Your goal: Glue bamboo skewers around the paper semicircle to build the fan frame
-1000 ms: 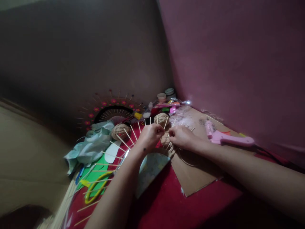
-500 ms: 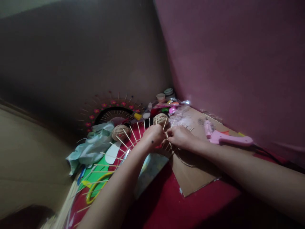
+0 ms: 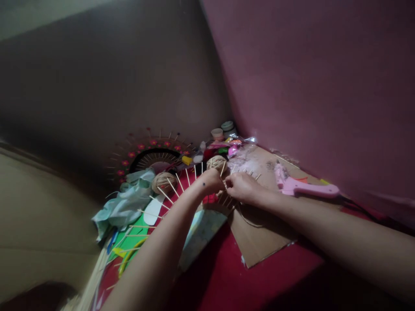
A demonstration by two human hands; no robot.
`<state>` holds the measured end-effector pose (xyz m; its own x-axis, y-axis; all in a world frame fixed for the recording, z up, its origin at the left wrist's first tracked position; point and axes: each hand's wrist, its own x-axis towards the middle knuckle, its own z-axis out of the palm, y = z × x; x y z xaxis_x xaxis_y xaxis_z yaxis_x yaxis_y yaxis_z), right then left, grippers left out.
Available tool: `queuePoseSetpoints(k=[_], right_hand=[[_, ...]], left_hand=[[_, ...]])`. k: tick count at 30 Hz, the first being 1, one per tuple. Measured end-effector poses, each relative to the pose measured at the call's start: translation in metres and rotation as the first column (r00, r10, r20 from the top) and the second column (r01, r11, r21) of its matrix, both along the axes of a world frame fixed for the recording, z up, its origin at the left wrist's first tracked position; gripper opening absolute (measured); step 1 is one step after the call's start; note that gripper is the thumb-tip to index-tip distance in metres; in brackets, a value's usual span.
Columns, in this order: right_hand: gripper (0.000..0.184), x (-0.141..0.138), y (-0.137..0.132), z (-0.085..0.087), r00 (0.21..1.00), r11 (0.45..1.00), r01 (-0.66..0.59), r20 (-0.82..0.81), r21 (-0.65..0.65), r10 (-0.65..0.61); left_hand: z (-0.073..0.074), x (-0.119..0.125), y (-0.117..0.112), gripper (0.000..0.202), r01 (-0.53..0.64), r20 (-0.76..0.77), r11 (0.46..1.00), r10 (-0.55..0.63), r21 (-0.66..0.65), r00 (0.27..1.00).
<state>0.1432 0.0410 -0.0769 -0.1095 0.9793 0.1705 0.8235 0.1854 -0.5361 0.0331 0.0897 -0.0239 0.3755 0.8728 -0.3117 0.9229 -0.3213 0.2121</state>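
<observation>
Thin wooden sticks (image 3: 172, 187) fan out from a half-round piece whose inner part is covered in pale patterned paper (image 3: 204, 229). At its far right side, my left hand (image 3: 212, 180) is closed, fingertips pinched among the sticks; what they grip is hidden. Touching or nearly touching it, my right hand (image 3: 241, 186) is also closed in a pinch, seemingly on twine. A loop of twine (image 3: 251, 223) hangs below the right hand over a cardboard sheet (image 3: 264, 242). Just beyond my hands sits a ball of twine (image 3: 216, 163).
A second twine ball (image 3: 164, 183) lies beside a pale green cloth (image 3: 128, 205). Yellow-handled scissors (image 3: 125, 263) rest left of my forearm. A pink glue gun (image 3: 304, 188) lies on the right. Against the wall stands a flower-trimmed half-round stick piece (image 3: 155, 151), near a small cup (image 3: 217, 134).
Both hands stay pinched close together at the same sticks, with only slight movement. The whole view has shifted a little, and my left forearm covers more of the scissors.
</observation>
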Motion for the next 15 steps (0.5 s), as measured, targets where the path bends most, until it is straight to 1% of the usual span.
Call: queuePoseSetpoints(k=[2,6,9,12,15], right_hand=[[0.018,0.001,0.000,0.000,1.000,1.000,-0.001,0.000,0.004,0.001],[0.017,0.005,-0.001,0.004,0.999,1.000,0.001,-0.034,0.022,-0.001],[0.018,0.012,-0.002,0.009,0.983,0.994,0.034,-0.182,0.101,-0.015],[0.017,0.019,-0.007,0.016,0.941,0.976,0.081,-0.339,0.201,-0.008],[0.016,0.023,-0.015,0.023,0.903,0.954,0.108,-0.429,0.281,0.025]], left_hand=[[-0.001,-0.001,0.001,0.009,-0.022,0.056,0.999,0.024,-0.037,0.998],[-0.002,-0.006,0.004,0.014,-0.042,0.165,0.994,0.059,-0.102,0.985],[0.001,-0.012,0.005,0.013,-0.072,0.206,0.983,0.107,-0.170,0.973],[0.008,-0.016,0.002,0.013,-0.090,0.238,0.979,0.133,-0.181,0.962],[0.017,-0.020,-0.003,0.019,-0.117,0.281,0.976,0.166,-0.183,0.945]])
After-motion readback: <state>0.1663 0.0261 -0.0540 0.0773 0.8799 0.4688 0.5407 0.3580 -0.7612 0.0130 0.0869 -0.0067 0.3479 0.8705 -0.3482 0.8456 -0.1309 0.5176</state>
